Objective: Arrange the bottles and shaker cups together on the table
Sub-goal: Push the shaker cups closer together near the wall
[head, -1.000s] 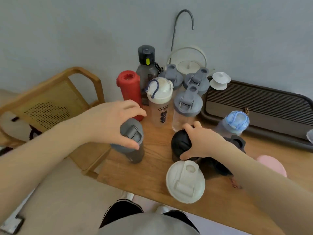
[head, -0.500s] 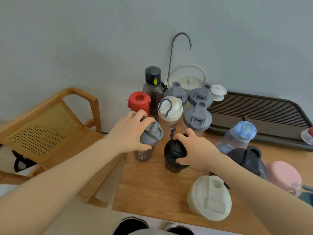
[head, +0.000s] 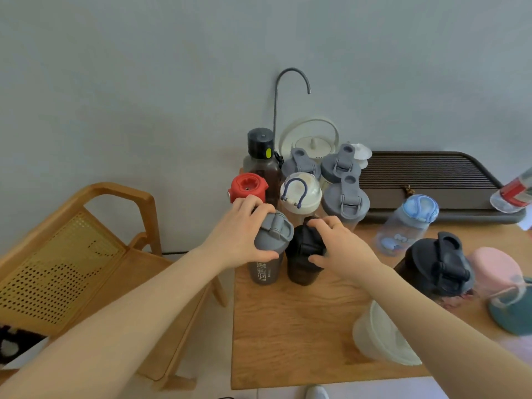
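My left hand [head: 240,230] grips the lid of a grey shaker cup [head: 267,253] standing on the wooden table [head: 290,338]. Beside it, my right hand [head: 341,246] grips the top of a black shaker cup [head: 303,259]. Both cups stand upright, side by side, just in front of a cluster: a red-capped bottle [head: 248,189], a dark bottle with black cap [head: 260,156], a white-lidded shaker [head: 300,195] and three grey-lidded shakers [head: 345,201]. Apart to the right are a blue-lidded clear bottle [head: 407,226], a black-lidded shaker [head: 436,263], a pink cup [head: 496,269] and a white shaker [head: 380,338].
A dark slatted tray [head: 426,174] lies at the back right with a clear red-labelled bottle [head: 514,190] at its end. A white kettle [head: 312,142] with a hooked spout stands by the wall. A wooden chair [head: 86,254] sits left of the table. A teal object [head: 512,312] lies far right.
Both hands have pushed the grey and black shaker cups away from me, up against the cluster at the back. The camera view has shifted left and up.
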`<state>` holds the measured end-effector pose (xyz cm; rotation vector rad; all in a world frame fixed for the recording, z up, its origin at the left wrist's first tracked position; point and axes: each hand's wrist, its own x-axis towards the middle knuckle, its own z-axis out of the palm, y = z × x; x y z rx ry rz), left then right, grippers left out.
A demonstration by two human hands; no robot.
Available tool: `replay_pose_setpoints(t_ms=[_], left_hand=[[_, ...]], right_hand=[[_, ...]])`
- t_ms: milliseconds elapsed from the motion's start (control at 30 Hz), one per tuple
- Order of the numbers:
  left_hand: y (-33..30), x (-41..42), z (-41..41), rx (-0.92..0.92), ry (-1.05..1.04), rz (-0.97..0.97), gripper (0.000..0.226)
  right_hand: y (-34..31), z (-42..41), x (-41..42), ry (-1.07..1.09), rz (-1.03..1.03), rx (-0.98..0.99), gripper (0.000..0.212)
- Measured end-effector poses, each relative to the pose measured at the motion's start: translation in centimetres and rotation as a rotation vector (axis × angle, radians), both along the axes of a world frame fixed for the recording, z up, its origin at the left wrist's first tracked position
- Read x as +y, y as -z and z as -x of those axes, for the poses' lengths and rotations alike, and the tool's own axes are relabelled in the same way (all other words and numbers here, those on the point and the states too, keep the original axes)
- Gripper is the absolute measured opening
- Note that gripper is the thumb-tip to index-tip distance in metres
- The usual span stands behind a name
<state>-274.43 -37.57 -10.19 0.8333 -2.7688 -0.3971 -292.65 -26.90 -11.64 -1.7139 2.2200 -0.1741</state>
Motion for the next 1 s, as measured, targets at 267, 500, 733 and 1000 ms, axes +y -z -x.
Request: replay_pose_setpoints(t_ms=[267, 500, 733, 1000], left_hand=[[1.4, -0.1, -1.0, 0.413, -0.139, -0.014, 0.082], [1.6, -3.6, 0.5, 0.708, -0.541, -1.118, 0.088], [2.1, -4.7, 0.8, 0.647, -0.461, -1.330, 0.038], [2.3, -5.7, 0.7, 0.578, -0.379, -1.332, 0.045]], right_hand=[[1.4, -1.4, 2.1, 0.141, 0.147, -0.048, 0.090], [0.0, -2.2, -1.7, 0.287, 0.466, -0.472, 0.085], [-0.3, -2.1, -4.9, 0.349, 0.368, -0.358, 0.075], [-1.0, -2.0, -5.1, 0.327, 0.307, -0.218, 0.072]])
